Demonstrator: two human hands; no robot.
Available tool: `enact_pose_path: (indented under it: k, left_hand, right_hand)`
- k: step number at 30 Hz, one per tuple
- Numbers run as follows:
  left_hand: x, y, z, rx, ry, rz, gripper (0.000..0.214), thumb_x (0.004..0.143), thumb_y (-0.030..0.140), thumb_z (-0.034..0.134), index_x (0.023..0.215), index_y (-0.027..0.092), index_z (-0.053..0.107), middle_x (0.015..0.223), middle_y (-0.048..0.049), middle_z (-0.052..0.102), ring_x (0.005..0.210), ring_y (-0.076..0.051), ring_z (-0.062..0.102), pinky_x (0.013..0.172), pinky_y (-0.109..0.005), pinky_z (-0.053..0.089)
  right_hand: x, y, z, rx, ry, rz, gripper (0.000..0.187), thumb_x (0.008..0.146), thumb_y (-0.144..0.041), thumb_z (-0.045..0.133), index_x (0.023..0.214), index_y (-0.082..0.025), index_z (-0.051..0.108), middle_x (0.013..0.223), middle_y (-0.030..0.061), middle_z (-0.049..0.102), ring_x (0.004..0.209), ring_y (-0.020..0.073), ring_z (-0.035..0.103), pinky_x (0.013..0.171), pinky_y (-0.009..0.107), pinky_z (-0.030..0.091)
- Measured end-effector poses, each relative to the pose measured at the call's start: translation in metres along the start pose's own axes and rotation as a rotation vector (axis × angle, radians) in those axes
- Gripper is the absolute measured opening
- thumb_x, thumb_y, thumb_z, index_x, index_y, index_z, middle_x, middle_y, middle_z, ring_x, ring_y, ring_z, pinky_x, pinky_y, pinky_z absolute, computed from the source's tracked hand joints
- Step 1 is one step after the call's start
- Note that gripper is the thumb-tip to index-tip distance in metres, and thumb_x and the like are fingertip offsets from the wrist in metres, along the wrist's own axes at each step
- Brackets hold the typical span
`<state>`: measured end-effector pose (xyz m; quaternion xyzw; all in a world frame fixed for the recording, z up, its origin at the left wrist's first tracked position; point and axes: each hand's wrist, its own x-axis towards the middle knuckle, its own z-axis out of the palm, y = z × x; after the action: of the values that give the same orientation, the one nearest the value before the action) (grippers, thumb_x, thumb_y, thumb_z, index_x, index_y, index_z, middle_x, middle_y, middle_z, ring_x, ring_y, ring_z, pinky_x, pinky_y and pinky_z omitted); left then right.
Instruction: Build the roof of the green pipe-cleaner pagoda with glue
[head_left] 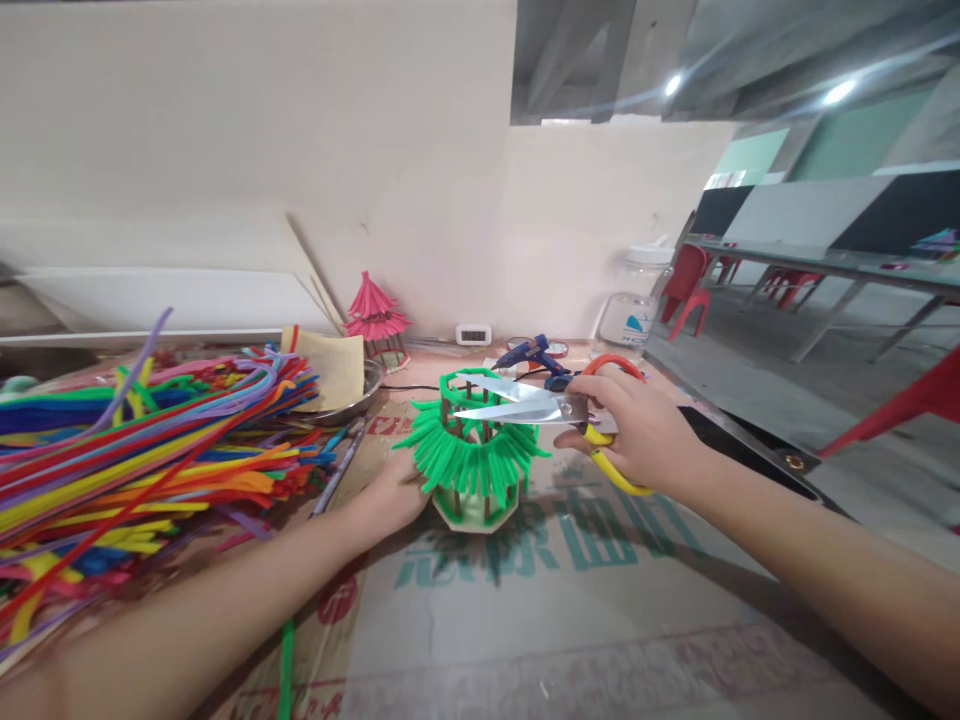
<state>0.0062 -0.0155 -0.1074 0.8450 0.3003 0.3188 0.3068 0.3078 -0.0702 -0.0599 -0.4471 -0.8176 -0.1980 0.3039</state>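
Observation:
A small pavilion model with a green pipe-cleaner roof fringe and thin brown posts stands on a pale base on the cardboard. My left hand is closed against its left side at the base, steadying it; the fingers are mostly hidden behind the model. My right hand grips scissors with orange and yellow handles. Their blades are parted and reach into the green ring at the model's top.
A large heap of coloured pipe cleaners fills the left. At the back stand a pink-roofed model, a metal bowl, a blue glue gun and a plastic jar. Printed cardboard covers the table; red chairs are right.

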Motion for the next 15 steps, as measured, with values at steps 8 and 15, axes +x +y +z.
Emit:
enact_pose_path:
  k: [8, 15]
  left_hand:
    - [0.0003, 0.0018, 0.0001, 0.039, -0.067, 0.046, 0.032, 0.085, 0.020, 0.045, 0.103, 0.017, 0.071, 0.118, -0.0094, 0.074, 0.110, -0.027, 0.066, 0.106, -0.039, 0.049]
    - [0.0013, -0.0001, -0.0001, 0.027, -0.094, -0.009, 0.035, 0.084, 0.021, 0.046, 0.108, 0.018, 0.071, 0.124, -0.0077, 0.073, 0.117, -0.027, 0.062, 0.111, -0.040, 0.044]
  right_hand:
    - [0.0026, -0.0020, -0.0068, -0.020, 0.030, 0.002, 0.039, 0.092, -0.052, 0.059, 0.112, -0.020, 0.059, 0.092, 0.0102, 0.065, 0.081, 0.0266, 0.062, 0.069, 0.037, 0.047]
    - [0.0069, 0.0041, -0.0092, 0.004, 0.052, 0.072, 0.039, 0.093, -0.055, 0.055, 0.107, -0.018, 0.060, 0.084, 0.0086, 0.066, 0.067, 0.0224, 0.060, 0.056, 0.032, 0.043]
